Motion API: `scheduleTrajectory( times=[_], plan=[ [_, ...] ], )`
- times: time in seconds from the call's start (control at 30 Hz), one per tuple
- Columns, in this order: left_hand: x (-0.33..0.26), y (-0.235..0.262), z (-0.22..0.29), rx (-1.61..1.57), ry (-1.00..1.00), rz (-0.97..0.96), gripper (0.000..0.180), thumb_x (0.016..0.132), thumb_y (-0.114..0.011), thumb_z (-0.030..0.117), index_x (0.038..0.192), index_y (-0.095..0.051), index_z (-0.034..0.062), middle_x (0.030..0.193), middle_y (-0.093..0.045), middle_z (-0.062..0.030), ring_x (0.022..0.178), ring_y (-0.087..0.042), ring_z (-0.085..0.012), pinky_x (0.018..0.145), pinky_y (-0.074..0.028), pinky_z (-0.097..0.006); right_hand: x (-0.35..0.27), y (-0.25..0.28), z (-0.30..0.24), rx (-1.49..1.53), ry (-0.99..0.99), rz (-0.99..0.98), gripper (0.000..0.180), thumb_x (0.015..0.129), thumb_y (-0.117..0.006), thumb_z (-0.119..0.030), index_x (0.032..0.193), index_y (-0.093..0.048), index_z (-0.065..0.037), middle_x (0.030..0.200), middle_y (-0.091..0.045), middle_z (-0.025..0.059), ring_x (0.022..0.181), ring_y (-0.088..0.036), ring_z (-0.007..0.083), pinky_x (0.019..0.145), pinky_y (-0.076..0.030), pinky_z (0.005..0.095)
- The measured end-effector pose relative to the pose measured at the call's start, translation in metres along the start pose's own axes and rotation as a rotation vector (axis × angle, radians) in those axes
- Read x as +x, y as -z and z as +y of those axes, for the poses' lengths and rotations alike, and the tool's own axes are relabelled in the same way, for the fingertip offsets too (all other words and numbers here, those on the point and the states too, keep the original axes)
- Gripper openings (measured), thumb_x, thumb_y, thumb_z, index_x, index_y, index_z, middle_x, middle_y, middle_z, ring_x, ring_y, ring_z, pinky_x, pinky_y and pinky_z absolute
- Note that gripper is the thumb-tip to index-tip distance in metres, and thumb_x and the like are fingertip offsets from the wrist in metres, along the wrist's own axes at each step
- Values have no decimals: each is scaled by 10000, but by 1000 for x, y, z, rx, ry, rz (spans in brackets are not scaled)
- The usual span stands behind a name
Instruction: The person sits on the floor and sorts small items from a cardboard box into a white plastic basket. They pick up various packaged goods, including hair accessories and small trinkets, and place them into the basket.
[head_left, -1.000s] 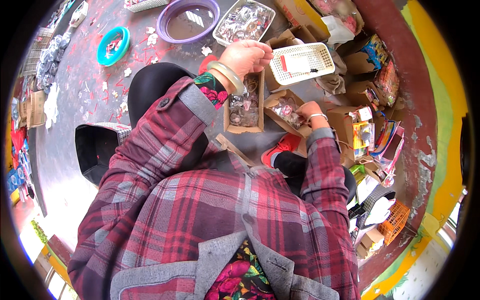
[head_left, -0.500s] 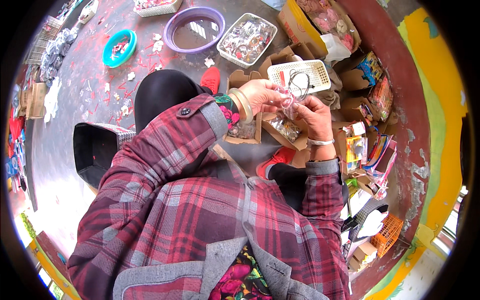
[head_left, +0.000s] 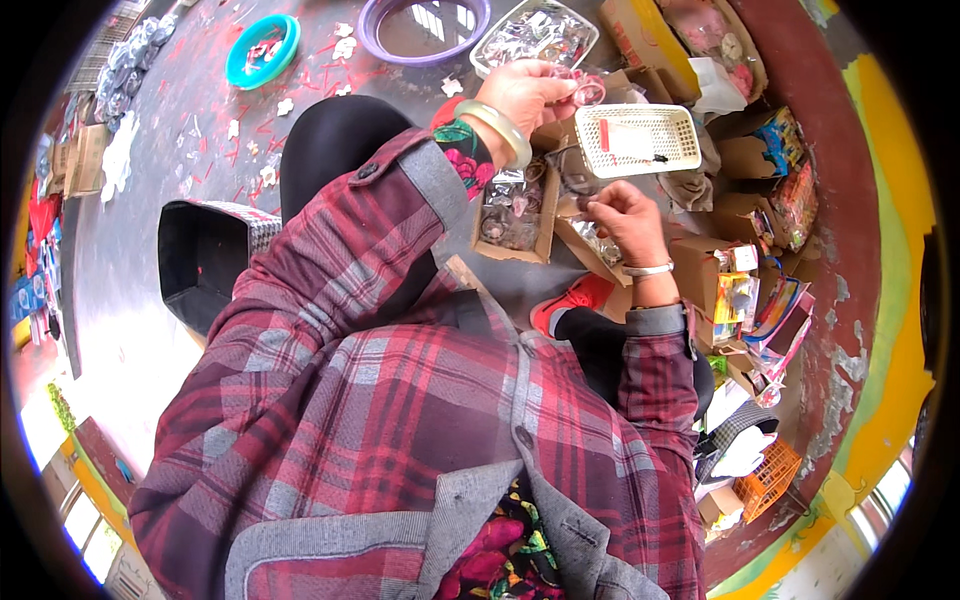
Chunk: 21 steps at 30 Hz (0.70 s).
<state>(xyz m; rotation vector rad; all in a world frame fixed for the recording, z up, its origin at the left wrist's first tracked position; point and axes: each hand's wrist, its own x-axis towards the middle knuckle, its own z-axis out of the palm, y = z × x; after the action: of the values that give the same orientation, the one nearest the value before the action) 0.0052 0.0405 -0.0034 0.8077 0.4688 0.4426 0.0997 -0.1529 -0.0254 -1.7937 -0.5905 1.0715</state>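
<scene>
My left hand (head_left: 522,100), wearing a pale bangle, is closed on a small pink-and-clear plastic packet (head_left: 588,90), just beyond the near left corner of a cream perforated basket (head_left: 690,150). A red strip (head_left: 604,136) and a white piece lie in that basket. Nearer to me, my right hand (head_left: 630,222) has thumb and fingertips pinched together; a blurred, dark see-through thing beside them is too unclear to name. Below the hands stand an open cardboard box (head_left: 551,205) with small bagged items and a second open box (head_left: 594,246), partly covered by my right hand.
At the far side stand a purple basin (head_left: 372,40) of water, a white basket (head_left: 590,52) of small packets and a turquoise basin (head_left: 290,60). A black bin (head_left: 180,260) is at left. Boxes and an orange crate (head_left: 768,475) line the red wall at right.
My hands have moved apart. The left went forward with the pink packet, while the right stayed nearer to me. The black looped cord seen over the cream basket no longer shows there.
</scene>
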Motion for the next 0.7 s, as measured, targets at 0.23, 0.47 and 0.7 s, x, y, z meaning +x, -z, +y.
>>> scheduleTrajectory(
  times=[0.23,0.47,0.7],
  plan=[
    [-6,-5,6,20,10,23,192,811,-551,56,979,-528,-34,927,-581,-101,814,-572,-152,742,-476,-264,15,-47,57,-728,164,-119,120,649,-601,-141,711,-564,-45,670,-583,162,655,-568,335,606,-445,402],
    [-4,-4,1,123,131,18,171,812,-537,34,967,-526,-37,922,-577,-104,801,-579,-162,731,-484,-256,22,-23,24,-635,189,-11,193,711,-583,-146,872,-596,-40,743,-616,169,667,-607,291,604,-470,366],
    [-9,-8,-4,142,273,-96,188,810,-510,-6,989,-496,-63,935,-561,-123,860,-585,-184,783,-495,-275,-3,7,-51,497,58,100,418,876,-482,-337,1071,-488,32,908,-601,135,649,-591,124,445,-401,170]
  ],
)
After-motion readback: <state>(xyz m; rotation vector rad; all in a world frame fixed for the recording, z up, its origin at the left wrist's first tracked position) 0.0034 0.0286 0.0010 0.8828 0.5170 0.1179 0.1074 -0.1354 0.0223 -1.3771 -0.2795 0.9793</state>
